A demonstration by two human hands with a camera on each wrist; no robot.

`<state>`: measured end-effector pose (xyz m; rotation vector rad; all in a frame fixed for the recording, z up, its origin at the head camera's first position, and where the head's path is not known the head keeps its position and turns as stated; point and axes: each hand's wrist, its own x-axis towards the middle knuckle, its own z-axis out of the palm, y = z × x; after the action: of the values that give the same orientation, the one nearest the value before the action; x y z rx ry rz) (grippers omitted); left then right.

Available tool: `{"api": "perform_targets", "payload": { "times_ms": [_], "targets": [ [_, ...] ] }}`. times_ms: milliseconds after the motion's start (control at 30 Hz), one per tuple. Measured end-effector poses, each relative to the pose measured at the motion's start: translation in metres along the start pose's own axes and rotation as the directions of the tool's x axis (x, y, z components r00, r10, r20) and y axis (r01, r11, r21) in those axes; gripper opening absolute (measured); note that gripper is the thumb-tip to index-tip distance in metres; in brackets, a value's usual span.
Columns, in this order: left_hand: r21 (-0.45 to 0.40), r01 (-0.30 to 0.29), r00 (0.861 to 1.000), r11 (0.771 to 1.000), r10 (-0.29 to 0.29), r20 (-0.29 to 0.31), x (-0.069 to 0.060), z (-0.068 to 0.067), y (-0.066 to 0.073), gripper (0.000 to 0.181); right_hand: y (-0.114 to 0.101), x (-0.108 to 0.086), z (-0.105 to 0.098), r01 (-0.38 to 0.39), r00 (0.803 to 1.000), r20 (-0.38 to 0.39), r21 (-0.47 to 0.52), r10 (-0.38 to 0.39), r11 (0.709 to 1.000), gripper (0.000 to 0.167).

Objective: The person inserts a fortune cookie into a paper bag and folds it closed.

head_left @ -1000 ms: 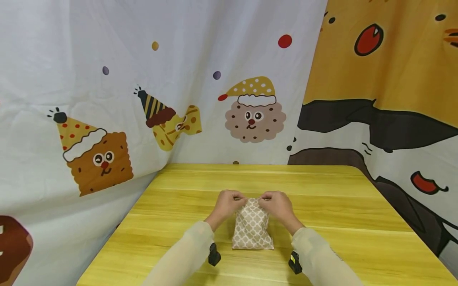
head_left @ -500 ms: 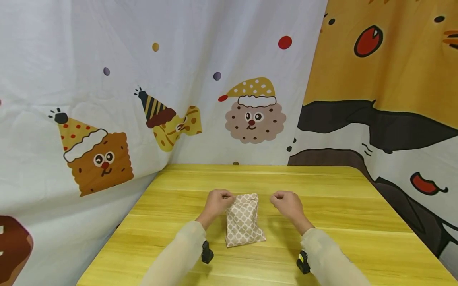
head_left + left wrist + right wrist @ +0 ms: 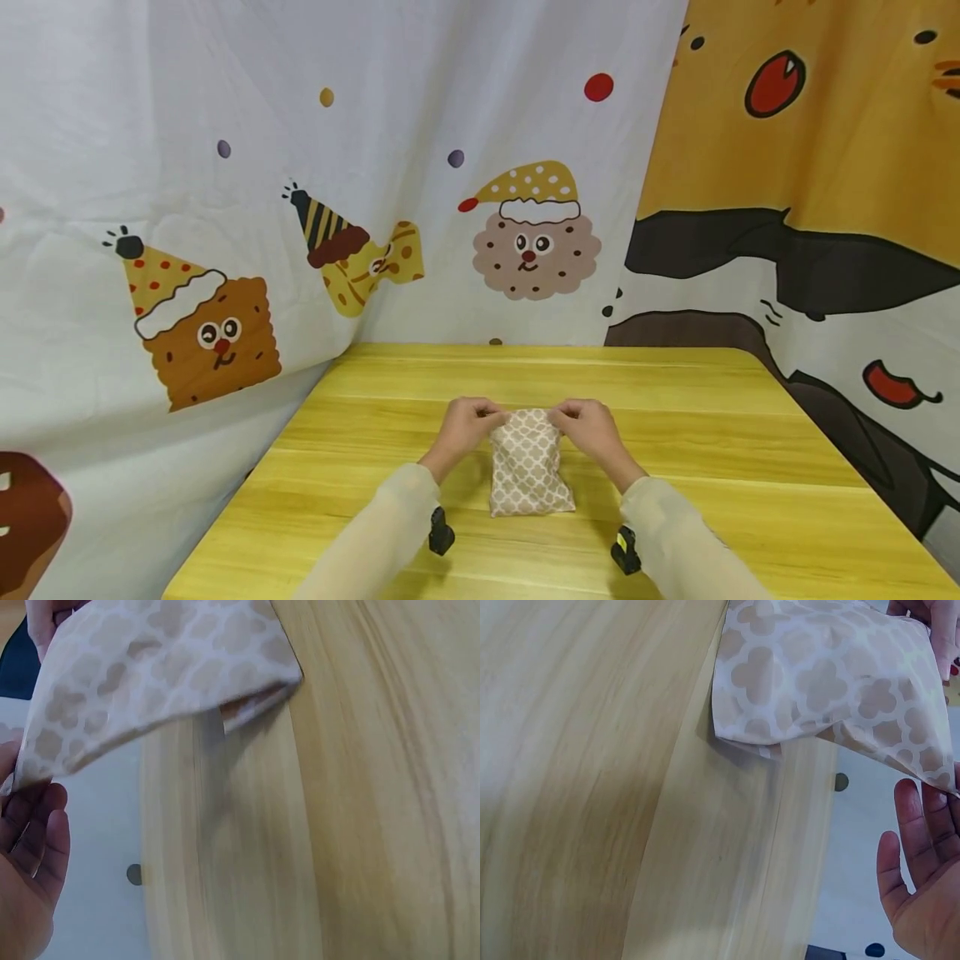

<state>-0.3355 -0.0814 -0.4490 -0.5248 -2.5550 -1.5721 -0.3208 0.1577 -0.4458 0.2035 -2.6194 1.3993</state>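
Observation:
A small beige bag (image 3: 528, 467) with a white quatrefoil pattern stands in the middle of the wooden table in the head view, its top edge lifted. My left hand (image 3: 468, 427) pinches its upper left corner between thumb and fingertips. On the opposite side, my right hand (image 3: 592, 429) pinches the upper right corner. The left wrist view shows the bag (image 3: 161, 664) stretched from the left hand (image 3: 30, 892), its lower end near the tabletop. From the right wrist, the bag (image 3: 817, 675) hangs at the right hand's (image 3: 930, 900) fingertips. What is inside it is hidden.
The yellow wooden table (image 3: 675, 392) reaches back to a white curtain (image 3: 420, 67) printed with cartoon snacks. Another cartoon curtain (image 3: 825, 167) hangs along the right. A small black device (image 3: 441, 532) sits at the left wrist, and a similar device (image 3: 626, 550) at the right.
Half a second ago the right hand was off the bag, which the left hand held further left. Now the bag is back towards the middle and the right hand pinches its corner again.

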Motion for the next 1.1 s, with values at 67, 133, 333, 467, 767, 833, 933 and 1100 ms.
{"api": "perform_targets", "payload": {
  "times_ms": [67,133,333,467,767,833,933,1100],
  "targets": [
    [-0.012,0.016,1.000,1.000,-0.016,0.004,-0.002,-0.001,-0.001,0.013,0.002,0.000,-0.001,-0.003,1.000,-0.012,-0.001,0.003,1.000,0.016],
    [-0.023,0.014,1.000,1.000,-0.014,0.008,-0.003,-0.003,-0.002,0.013,0.003,-0.001,-0.002,-0.009,1.000,-0.018,0.008,0.009,1.000,0.016],
    [-0.037,-0.003,1.000,0.999,0.003,0.013,-0.006,-0.005,-0.007,0.015,0.005,-0.002,-0.005,-0.028,0.999,-0.031,0.044,0.030,0.999,0.019],
    [-0.047,0.004,1.000,0.999,-0.004,0.010,-0.005,-0.004,-0.007,0.015,0.009,-0.002,-0.007,-0.049,0.998,-0.027,0.086,0.052,0.995,0.019],
    [-0.012,0.102,0.994,0.995,-0.102,-0.029,0.007,0.005,-0.011,0.014,0.020,0.007,-0.002,-0.149,0.988,-0.017,0.121,0.152,0.981,0.023],
    [-0.003,0.118,0.992,0.993,-0.118,-0.033,0.010,0.006,-0.013,0.015,0.022,0.008,0.001,-0.161,0.986,-0.016,0.114,0.164,0.980,0.023],
    [0.014,0.144,0.989,0.989,-0.143,-0.033,0.014,0.008,-0.016,0.016,0.024,0.009,0.006,-0.172,0.985,-0.017,0.094,0.174,0.981,0.024],
    [0.054,0.168,0.985,0.984,-0.166,-0.046,0.015,0.011,-0.023,0.016,0.030,0.007,0.009,-0.180,0.984,0.020,0.116,0.179,0.977,0.028]
  ]
}}
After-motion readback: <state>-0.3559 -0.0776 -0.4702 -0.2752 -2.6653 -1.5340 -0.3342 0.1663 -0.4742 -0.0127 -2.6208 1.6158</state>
